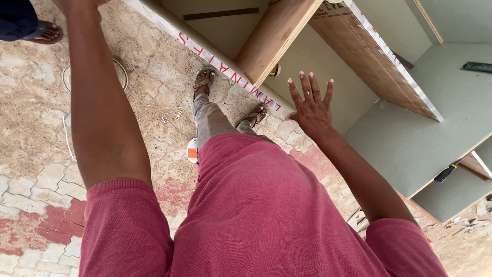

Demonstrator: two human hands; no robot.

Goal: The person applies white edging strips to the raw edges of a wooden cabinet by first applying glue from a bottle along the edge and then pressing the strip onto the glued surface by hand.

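My right hand is spread open, fingers apart, and holds nothing. Its palm lies at the taped front edge of a large grey-green cabinet that lies on its side on the paving. A brown wooden divider stands inside the cabinet just beyond the fingers. My left arm reaches up and away past the top of the picture, so its hand is out of view. I wear a red shirt, grey trousers and sandals.
A black-handled tool lies on a cabinet panel at the right, and a flat black object further back. A wire loop and a small white-and-orange object lie on the paving. Another person's sandalled foot is at top left.
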